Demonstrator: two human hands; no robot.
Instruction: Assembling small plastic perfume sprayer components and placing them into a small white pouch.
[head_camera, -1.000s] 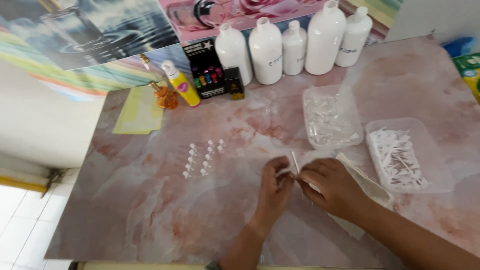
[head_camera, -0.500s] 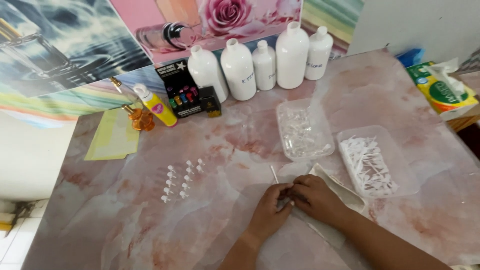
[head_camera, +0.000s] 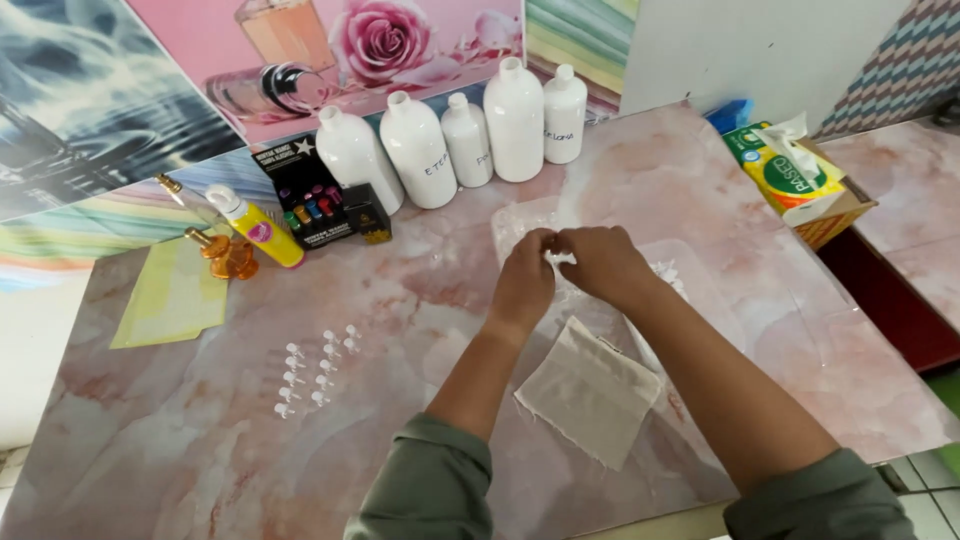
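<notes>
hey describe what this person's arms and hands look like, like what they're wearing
Both forearms are bare, with sleeves pushed up around the elbows. The sleeves are a muted grey-green fabric, plain, bunched into soft folds. The left hand and right hand wear no gloves; no rings, watch or bracelets show from this view.

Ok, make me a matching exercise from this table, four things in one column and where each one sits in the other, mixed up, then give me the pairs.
Things:
1. white bottles
2. cloth square
3. tissue box
4. yellow bottle

Places:
A. at the right edge of the table
B. on the near side, between the person's forearms
C. in a row along the back, under the rose poster
D. at the back left, beside the black box

Pairs: 1-C, 2-B, 3-A, 4-D
</notes>
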